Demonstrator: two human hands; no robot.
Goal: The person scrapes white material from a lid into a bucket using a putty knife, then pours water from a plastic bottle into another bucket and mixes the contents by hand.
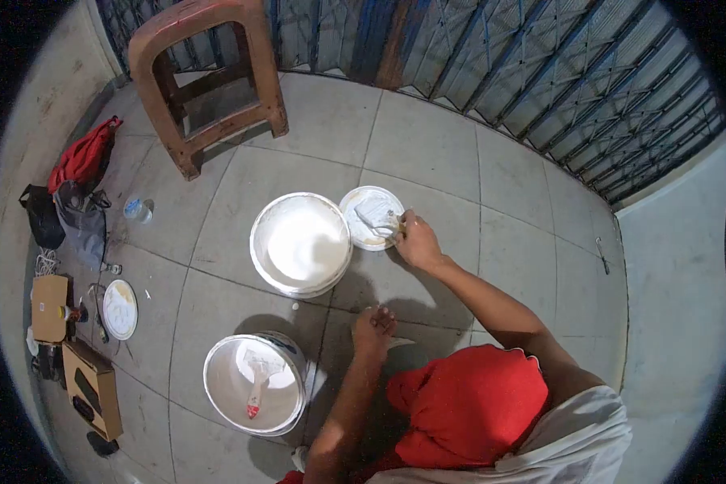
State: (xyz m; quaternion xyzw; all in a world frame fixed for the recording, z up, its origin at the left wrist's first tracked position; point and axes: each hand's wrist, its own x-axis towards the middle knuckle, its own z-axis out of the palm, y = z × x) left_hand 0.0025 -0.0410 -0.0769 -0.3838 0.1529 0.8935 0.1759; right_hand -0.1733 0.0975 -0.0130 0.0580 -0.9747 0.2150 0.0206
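My right hand (416,240) is closed around the end of a white-smeared tool (377,216); paste hides its exact kind. The tool lies over a round white lid (349,198) on the floor, which carries white paste. Left of the lid, close against it, stands a white bucket (255,256) with white material inside. My left hand (373,326) hangs below them, fingers loosely curled and apart, holding nothing I can see. A second white bucket (208,387) stands at lower left, with a paintbrush (258,381) leaning inside it, its handle tip red.
A brown plastic stool (187,153) stands at the back before a folding metal gate (524,73). Along the left wall lie a red bag (86,155), a plastic cup (138,210), another lid (120,310) and a cardboard box (97,379). A wire hook (602,255) lies at right.
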